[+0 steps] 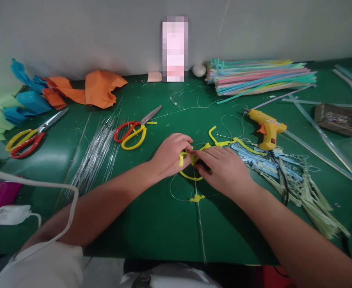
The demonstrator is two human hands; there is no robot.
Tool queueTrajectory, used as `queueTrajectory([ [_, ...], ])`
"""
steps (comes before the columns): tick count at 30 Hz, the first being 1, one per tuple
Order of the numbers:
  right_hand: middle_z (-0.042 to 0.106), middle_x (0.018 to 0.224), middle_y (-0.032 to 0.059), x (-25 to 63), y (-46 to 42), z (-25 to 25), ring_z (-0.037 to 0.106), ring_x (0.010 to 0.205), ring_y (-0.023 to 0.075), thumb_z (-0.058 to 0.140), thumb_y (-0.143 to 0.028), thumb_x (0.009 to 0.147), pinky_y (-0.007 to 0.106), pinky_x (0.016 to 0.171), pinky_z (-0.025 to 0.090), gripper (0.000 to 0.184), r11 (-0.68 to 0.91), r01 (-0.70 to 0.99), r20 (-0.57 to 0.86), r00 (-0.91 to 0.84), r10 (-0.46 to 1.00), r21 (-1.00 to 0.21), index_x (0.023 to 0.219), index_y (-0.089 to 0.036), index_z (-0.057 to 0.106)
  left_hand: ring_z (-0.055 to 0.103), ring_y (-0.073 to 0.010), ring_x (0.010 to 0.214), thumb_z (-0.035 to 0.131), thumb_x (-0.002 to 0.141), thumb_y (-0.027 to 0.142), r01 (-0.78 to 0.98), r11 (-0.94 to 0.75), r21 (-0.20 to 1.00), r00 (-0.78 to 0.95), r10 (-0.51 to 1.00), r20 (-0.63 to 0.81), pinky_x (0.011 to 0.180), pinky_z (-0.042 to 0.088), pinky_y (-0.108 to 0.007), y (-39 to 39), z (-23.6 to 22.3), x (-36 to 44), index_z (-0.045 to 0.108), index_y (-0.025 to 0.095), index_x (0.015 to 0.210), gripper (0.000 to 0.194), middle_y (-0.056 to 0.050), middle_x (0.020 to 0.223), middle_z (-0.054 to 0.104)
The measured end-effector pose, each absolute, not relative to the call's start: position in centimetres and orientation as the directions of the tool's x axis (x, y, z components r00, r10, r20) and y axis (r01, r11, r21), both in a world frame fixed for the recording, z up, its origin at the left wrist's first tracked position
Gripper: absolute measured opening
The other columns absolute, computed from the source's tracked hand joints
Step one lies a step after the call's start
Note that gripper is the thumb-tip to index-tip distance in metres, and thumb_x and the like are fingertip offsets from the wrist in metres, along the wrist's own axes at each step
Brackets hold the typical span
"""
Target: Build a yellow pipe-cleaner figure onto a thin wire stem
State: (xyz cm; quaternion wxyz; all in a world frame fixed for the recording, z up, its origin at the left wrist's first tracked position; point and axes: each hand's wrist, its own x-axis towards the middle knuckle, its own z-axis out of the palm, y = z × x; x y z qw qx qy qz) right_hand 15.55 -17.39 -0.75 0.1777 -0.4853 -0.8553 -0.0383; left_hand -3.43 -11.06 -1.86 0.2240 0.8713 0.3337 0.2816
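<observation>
The left hand (172, 157) and right hand (224, 170), fingertips nearly meeting, pinch the yellow fuzzy loop (191, 177) between them at the desk's (152, 228) middle, thin wires (200, 226) running lengthwise toward the person.

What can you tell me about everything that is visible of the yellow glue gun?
The yellow glue gun, plastic by its look, lies on its side on the green table, to the right of the right hand, which does not touch it. Its dark nozzle points left and slightly toward the back, its handle toward the front. It has an orange trigger and a red switch. A clear stick meets its back end; a black cord leaves the handle's base.
</observation>
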Motion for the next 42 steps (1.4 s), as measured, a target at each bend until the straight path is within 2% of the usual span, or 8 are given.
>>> queueTrajectory([
  [5, 0.071, 0.090, 0.0093, 15.2, -17.4, -0.7, 0.060, 0.082, 0.0230, 0.062, -0.029, 0.086, 0.034, 0.071, 0.036, 0.027, 0.510, 0.851, 0.318, -0.453, 0.833, -0.123, 0.106, -0.013, 0.071, 0.059, -0.0238, 0.111, 0.059, 0.077, 0.009, 0.452, -0.674, 0.584, 0.620, 0.708, 0.337, 0.099, 0.049, -0.043, -11.0, -1.8, -3.4, 0.063, 0.016, 0.077, 0.007, -0.011, 0.109, 0.067],
  [15, 0.066, 0.080, 0.0069, 14.8, -17.3, -1.0, 0.056, 0.078, 0.0218, 0.061, -0.025, 0.087, 0.033, 0.069, 0.034, 0.014, 0.503, 0.862, 0.288, -0.466, 0.837, -0.066, 0.087, -0.015, 0.071, 0.057, -0.0248, 0.113, 0.060, 0.078, 0.011, 0.473, -0.673, 0.569, 0.644, 0.705, 0.297, 0.099, 0.048, -0.045, -11.0, -1.6, -3.5, 0.063, 0.017, 0.076, 0.007, -0.010, 0.112, 0.066],
  [22, 0.066, 0.107, 0.0110, 14.3, -17.5, -0.7, 0.056, 0.090, 0.0247, 0.060, -0.024, 0.088, 0.036, 0.075, 0.037, 0.019, 0.471, 0.881, 0.272, -0.440, 0.856, -0.054, 0.103, -0.015, 0.068, 0.057, -0.0247, 0.114, 0.060, 0.076, 0.010, 0.474, -0.667, 0.575, 0.639, 0.710, 0.297, 0.100, 0.048, -0.045, -10.8, -2.0, -3.5, 0.062, 0.017, 0.077, 0.007, -0.010, 0.114, 0.065],
  [27, 0.068, 0.098, 0.0090, 14.4, -17.5, -0.9, 0.055, 0.088, 0.0240, 0.060, -0.021, 0.088, 0.036, 0.073, 0.037, 0.013, 0.520, 0.851, 0.266, -0.485, 0.833, -0.075, 0.096, -0.016, 0.070, 0.057, -0.0249, 0.114, 0.062, 0.074, 0.010, 0.447, -0.684, 0.577, 0.663, 0.686, 0.300, 0.100, 0.047, -0.046, -10.2, -2.0, -3.8, 0.062, 0.017, 0.076, 0.008, -0.010, 0.112, 0.066],
  [31, 0.069, 0.097, 0.0102, 14.5, -17.2, -1.2, 0.054, 0.088, 0.0238, 0.059, -0.022, 0.089, 0.036, 0.072, 0.038, 0.013, 0.536, 0.840, 0.253, -0.501, 0.828, -0.091, 0.087, -0.015, 0.070, 0.056, -0.0246, 0.117, 0.065, 0.074, 0.010, 0.438, -0.660, 0.610, 0.701, 0.676, 0.228, 0.103, 0.045, -0.046, -9.7, -1.1, -4.5, 0.064, 0.017, 0.075, 0.007, -0.010, 0.116, 0.065],
  [35, 0.069, 0.097, 0.0106, 14.5, -17.3, -1.3, 0.055, 0.089, 0.0239, 0.057, -0.023, 0.091, 0.035, 0.072, 0.038, 0.016, 0.530, 0.842, 0.262, -0.492, 0.830, -0.100, 0.088, -0.015, 0.070, 0.056, -0.0248, 0.118, 0.065, 0.076, 0.012, 0.428, -0.655, 0.623, 0.725, 0.660, 0.195, 0.104, 0.043, -0.047, -9.4, -0.7, -4.9, 0.066, 0.018, 0.074, 0.006, -0.009, 0.119, 0.065],
  [39, 0.070, 0.100, 0.0101, 14.4, -17.6, -1.4, 0.056, 0.088, 0.0234, 0.057, -0.022, 0.091, 0.035, 0.073, 0.039, 0.018, 0.509, 0.857, 0.320, -0.461, 0.828, -0.082, 0.099, -0.014, 0.070, 0.056, -0.0240, 0.118, 0.064, 0.076, 0.013, 0.413, -0.665, 0.623, 0.729, 0.651, 0.212, 0.104, 0.043, -0.045, -9.3, -0.9, -4.9, 0.065, 0.018, 0.075, 0.006, -0.009, 0.118, 0.065],
  [42, 0.070, 0.098, 0.0089, 14.4, -17.6, -1.4, 0.056, 0.087, 0.0235, 0.058, -0.023, 0.091, 0.035, 0.072, 0.039, 0.016, 0.516, 0.854, 0.312, -0.472, 0.824, -0.072, 0.097, -0.015, 0.071, 0.056, -0.0237, 0.119, 0.064, 0.078, 0.013, 0.408, -0.668, 0.623, 0.742, 0.640, 0.201, 0.105, 0.043, -0.044, -9.1, -1.0, -5.0, 0.066, 0.018, 0.076, 0.006, -0.010, 0.120, 0.064],
])
